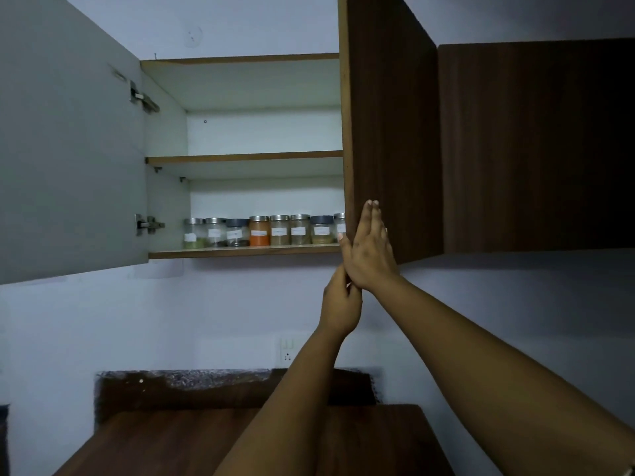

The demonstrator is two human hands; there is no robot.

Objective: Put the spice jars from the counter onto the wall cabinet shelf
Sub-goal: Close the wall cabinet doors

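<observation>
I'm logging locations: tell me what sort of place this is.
Most likely a home kitchen: labelled spice jars lined up in an open wall cabinet, above a wooden counter and a wall socket.

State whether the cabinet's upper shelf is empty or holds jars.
Empty: the upper shelf shows nothing on it; the spice jars all stand on the bottom shelf.

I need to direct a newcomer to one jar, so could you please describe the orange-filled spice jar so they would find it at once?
Look into the open wall cabinet and down to its bottom shelf, where a row of small labelled jars stands. The orange spice jar is fourth from the left, near the middle. It alone holds bright orange powder and has an orange-tinted lid; its neighbours hold green, brown or dark contents.
</observation>
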